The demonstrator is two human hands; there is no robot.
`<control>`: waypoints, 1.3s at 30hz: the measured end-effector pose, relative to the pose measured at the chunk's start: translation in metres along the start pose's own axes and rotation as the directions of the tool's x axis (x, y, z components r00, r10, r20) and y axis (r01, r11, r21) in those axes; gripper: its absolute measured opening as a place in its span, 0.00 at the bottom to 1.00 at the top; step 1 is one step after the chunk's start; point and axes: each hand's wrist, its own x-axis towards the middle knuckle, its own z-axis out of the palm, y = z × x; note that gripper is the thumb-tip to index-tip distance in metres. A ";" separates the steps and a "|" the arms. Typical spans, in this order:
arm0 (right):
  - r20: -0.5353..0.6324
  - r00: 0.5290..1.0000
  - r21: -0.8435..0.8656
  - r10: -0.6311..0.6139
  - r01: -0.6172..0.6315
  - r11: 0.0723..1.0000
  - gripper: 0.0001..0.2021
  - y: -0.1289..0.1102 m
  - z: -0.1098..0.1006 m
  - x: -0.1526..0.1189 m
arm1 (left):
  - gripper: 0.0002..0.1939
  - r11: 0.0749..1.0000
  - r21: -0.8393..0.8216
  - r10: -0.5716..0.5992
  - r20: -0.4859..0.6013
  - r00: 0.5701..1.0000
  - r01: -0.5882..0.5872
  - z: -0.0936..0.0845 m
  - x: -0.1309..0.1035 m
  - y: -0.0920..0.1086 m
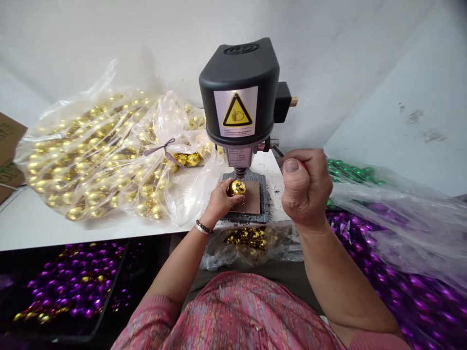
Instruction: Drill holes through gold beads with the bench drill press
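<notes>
A black bench drill press point(239, 92) with a yellow warning sign stands on the white table. Under its chuck point(240, 171), my left hand point(220, 199) grips a shiny gold ball point(239, 187) between thumb and fingers. The ball rests over a brown board point(251, 201) on the machine's grey base point(265, 214), and dark crumbs lie scattered around. My right hand point(307, 182) is closed round the end of the drill press's feed lever point(278, 150); a bit of red shows beside the thumb. Whether the drill bit is inside the ball I cannot tell.
To the left lies a large clear plastic bag point(98, 155) full of gold balls, tied with a ribbon. Purple balls point(78, 282) fill a black tray at lower left. An opened bag of gold balls point(251, 238) sits below the table edge. Green balls point(352, 172) and purple balls point(383, 272) lie right.
</notes>
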 end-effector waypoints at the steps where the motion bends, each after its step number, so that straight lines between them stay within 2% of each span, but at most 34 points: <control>1: 0.001 1.000 0.003 0.000 0.000 1.000 0.16 0.000 0.000 0.000 | 0.26 1.000 0.005 0.003 0.000 1.000 -0.003 0.001 0.000 0.000; 6: 0.001 1.000 0.013 0.003 -0.003 1.000 0.14 0.001 0.000 -0.001 | 0.30 0.998 -0.001 0.067 0.038 0.997 -0.066 0.006 -0.001 -0.004; 10: 0.028 0.999 0.005 -0.047 0.047 0.999 0.12 0.003 -0.002 -0.003 | 0.34 0.997 -0.014 0.074 0.070 0.995 -0.074 0.009 -0.004 -0.005; 15: 0.026 0.993 0.018 -0.118 0.118 0.993 0.07 0.006 -0.003 -0.008 | 0.27 0.995 -0.079 0.065 0.060 0.996 -0.060 0.010 -0.008 -0.001; 21: 0.024 0.986 0.024 -0.165 0.164 0.986 0.02 0.011 -0.003 -0.014 | 0.23 0.993 -0.114 0.043 0.044 0.998 -0.038 0.012 -0.009 0.002; 28: -0.013 0.984 0.027 -0.177 0.177 0.984 0.04 0.022 0.005 -0.029 | 0.22 0.994 -0.094 0.057 0.055 0.997 -0.051 0.011 -0.009 0.000; 39: -0.093 0.976 0.113 -0.199 0.209 0.971 0.07 0.055 0.024 -0.059 | 0.21 0.992 -0.114 0.052 0.065 0.997 -0.044 0.010 -0.010 0.000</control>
